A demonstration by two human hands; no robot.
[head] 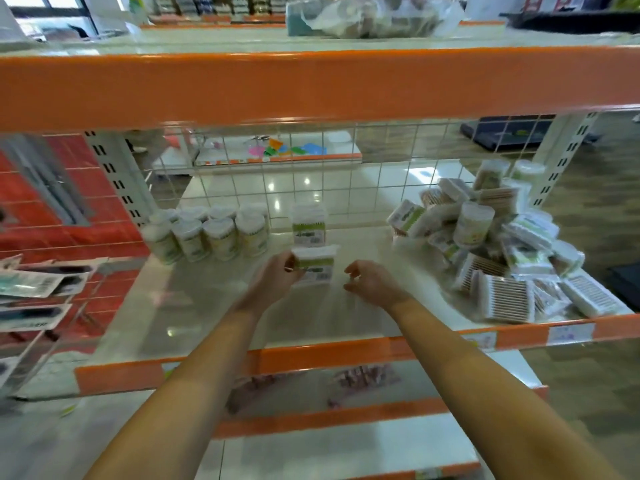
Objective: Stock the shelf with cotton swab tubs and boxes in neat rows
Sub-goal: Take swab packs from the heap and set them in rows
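Note:
On the white shelf, several round cotton swab tubs stand in two rows at the back left. To their right one swab box stands upright near the wire grid. Directly in front of it stands a second swab box, and my left hand grips its left side. My right hand hovers just right of that box with curled fingers apart, holding nothing. A loose heap of swab tubs and boxes lies at the shelf's right end.
An orange shelf beam crosses above the hands. A wire grid backs the shelf. Lower shelves with orange edges sit below my arms. Hanging packaged goods are at the left.

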